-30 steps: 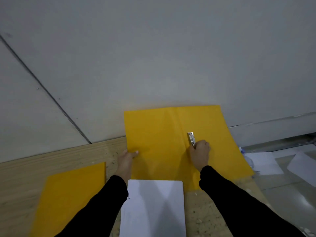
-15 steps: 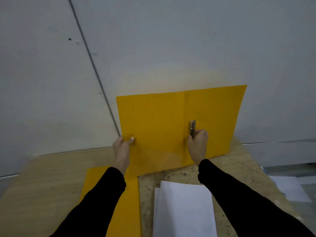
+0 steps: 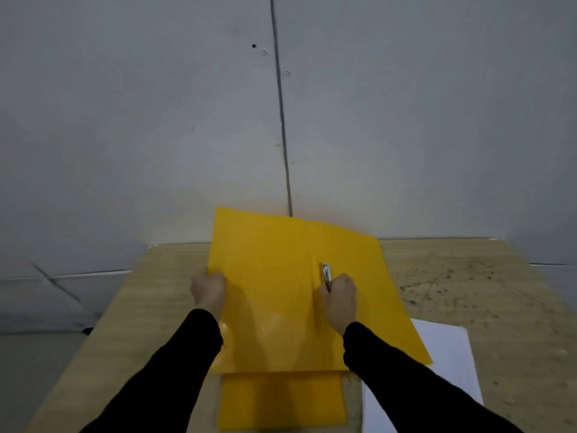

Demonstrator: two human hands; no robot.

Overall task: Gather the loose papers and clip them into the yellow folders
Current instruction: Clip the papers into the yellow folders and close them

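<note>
An open yellow folder (image 3: 274, 276) is spread over the middle of the wooden table, its far edge lifted toward the wall. My left hand (image 3: 208, 287) grips its left edge. My right hand (image 3: 339, 300) holds the metal clip (image 3: 326, 275) at the folder's centre fold. A second yellow folder (image 3: 281, 401) lies closed underneath, near the table's front. A stack of white papers (image 3: 449, 354) lies to the right, partly covered by the open folder and my right sleeve.
The wooden table (image 3: 468, 276) stands against a grey panelled wall (image 3: 281, 104). Its right part is scuffed and bare. Grey floor shows at the left beyond the table's edge.
The open folder has come down from upright toward the table and now covers the second folder. The view has shifted left, so the paper stack now sits to the right.
</note>
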